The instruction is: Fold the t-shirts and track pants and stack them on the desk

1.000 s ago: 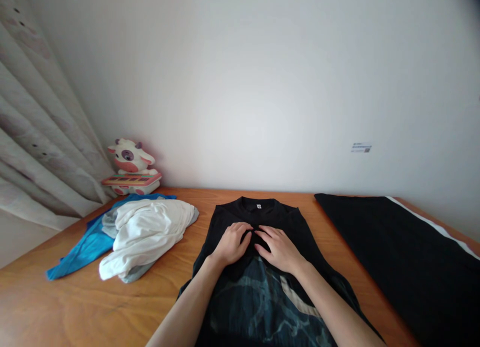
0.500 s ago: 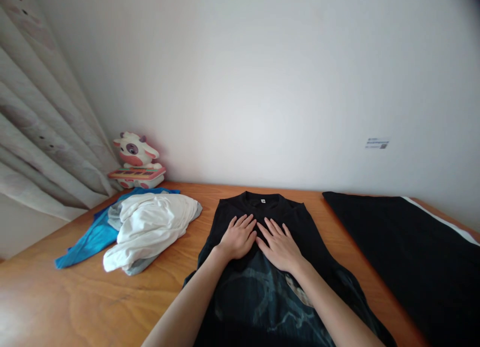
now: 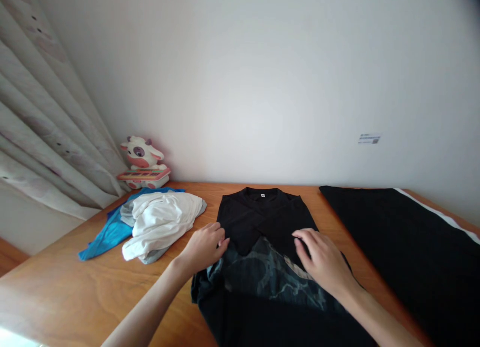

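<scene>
A black shirt (image 3: 258,219) with a ribbed round collar and a small neck label lies front of me, its sleeves out of sight. A blue-grey print crosses its middle. My left hand (image 3: 205,246) is at the shirt's left side edge, fingers bent down and thumb apart from them. Over the right side of the shirt is my right hand (image 3: 325,262), with curved fingers and a gap between them and the thumb. I see no cloth gripped in either hand, though the left fingertips are partly hidden.
Left on the wooden table (image 3: 112,302) lies a crumpled white garment (image 3: 165,217) over a blue garment (image 3: 107,234). A cow toy keyboard (image 3: 144,162) stands behind them by the curtain (image 3: 48,112). Black cloth with a white stripe (image 3: 386,237) is spread at the right.
Both hands have moved apart from the middle of the shirt's chest to its two sides, and their flat fingers are now bent. The view has shifted slightly left.
</scene>
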